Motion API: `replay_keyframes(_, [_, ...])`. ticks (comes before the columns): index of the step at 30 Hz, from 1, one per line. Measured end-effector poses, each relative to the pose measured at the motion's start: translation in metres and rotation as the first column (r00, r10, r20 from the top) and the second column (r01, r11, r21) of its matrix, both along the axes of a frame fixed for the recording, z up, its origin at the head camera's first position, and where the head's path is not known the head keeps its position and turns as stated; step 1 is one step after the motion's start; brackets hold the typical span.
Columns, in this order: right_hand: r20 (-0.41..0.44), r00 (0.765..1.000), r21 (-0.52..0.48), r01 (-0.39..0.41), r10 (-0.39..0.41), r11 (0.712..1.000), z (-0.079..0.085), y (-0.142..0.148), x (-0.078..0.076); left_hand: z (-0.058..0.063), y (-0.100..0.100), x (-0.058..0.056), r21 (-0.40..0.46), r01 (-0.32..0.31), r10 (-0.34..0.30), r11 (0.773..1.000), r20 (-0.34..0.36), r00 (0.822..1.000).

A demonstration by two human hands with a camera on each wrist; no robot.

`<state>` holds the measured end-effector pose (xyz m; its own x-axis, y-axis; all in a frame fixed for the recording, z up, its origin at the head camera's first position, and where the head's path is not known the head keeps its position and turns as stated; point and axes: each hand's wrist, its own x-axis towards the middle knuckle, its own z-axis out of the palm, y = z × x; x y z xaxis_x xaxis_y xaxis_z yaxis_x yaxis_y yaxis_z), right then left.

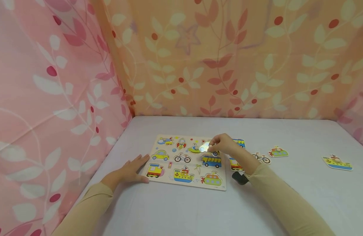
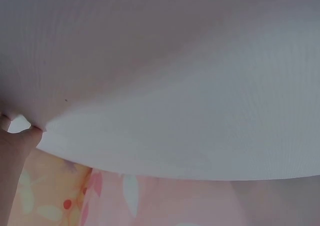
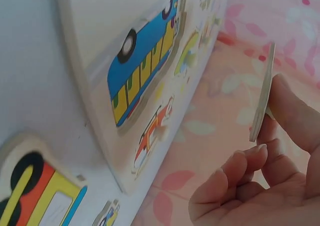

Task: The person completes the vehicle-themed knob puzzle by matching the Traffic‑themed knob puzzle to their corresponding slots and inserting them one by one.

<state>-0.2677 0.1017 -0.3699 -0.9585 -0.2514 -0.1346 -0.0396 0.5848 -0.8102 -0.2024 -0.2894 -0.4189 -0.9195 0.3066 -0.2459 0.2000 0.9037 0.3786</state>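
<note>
My right hand (image 1: 225,144) pinches a flat wooden puzzle piece (image 1: 204,147) by its back or knob, above the upper right of the puzzle board (image 1: 169,165). Glare hides most of its picture. In the right wrist view, the puzzle piece (image 3: 263,96) appears edge-on between thumb and fingers of the right hand (image 3: 285,171), apart from the board. My left hand (image 1: 129,169) lies with fingers extended at the board's left edge, touching it. Only part of the left hand (image 2: 17,143) shows in the left wrist view. Vehicle pictures cover the board; knobs show on several along the top row.
Right of the board lie loose pieces: a bus (image 1: 240,142), a train (image 1: 235,164), a bicycle (image 1: 263,159), a submarine (image 1: 278,151) and a ship (image 1: 337,163). A dark object (image 1: 240,178) is by my right wrist. Floral curtains (image 1: 228,65) border the white table (image 1: 169,209).
</note>
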Motion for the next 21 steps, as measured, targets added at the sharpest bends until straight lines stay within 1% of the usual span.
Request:
replay_keyframes(8, [-0.030,0.999,-0.019,-0.017,0.017,1.000,-0.003,-0.019,-0.003,0.001,0.002,-0.001,-0.006,-0.006,0.006,1.000,0.000,1.000])
replay_keyframes(10, [-0.028,0.999,-0.012,-0.022,0.021,1.000,-0.003,-0.023,-0.003,0.001,0.002,0.000,-0.003,-0.005,0.005,1.000,-0.002,1.000])
replay_keyframes(17, [0.019,1.000,0.002,-0.015,0.015,1.000,-0.004,-0.037,-0.005,0.000,0.000,-0.001,-0.005,-0.001,0.000,1.000,-0.005,1.000])
replay_keyframes(21, [0.015,1.000,0.000,-0.020,0.020,1.000,-0.004,-0.045,-0.005,0.000,0.000,-0.001,-0.007,-0.002,0.002,1.000,-0.005,1.000])
